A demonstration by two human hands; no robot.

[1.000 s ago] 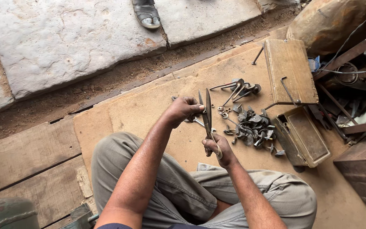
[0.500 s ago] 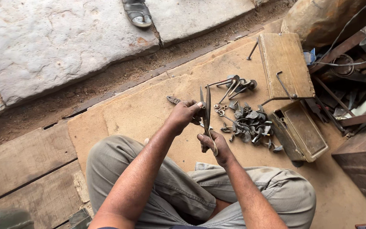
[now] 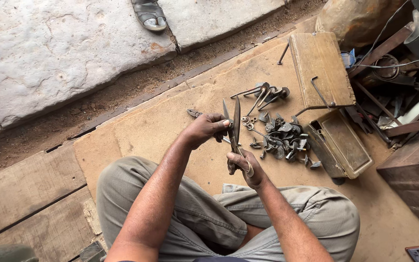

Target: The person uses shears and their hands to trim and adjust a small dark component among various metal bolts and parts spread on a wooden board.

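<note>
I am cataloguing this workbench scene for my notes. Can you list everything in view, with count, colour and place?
long pointed metal scissors: one pair, dark grey, upright, held in both hands
heap of small dark metal parts: too many to count, grey-black, on the board right of the hands
long-handled metal tools: several, grey, above the heap
pliers: one, dark, left of the left hand
open wooden box: one, brown, lid raised, at the right
flat wooden board: one, tan, under everything
stone slabs: two, grey, top
sandal: one, grey, top edge
scrap pile: mixed, dark, far right
trousers: grey-green, crossed legs
left hand: on the blades
right hand: on the handles
</note>
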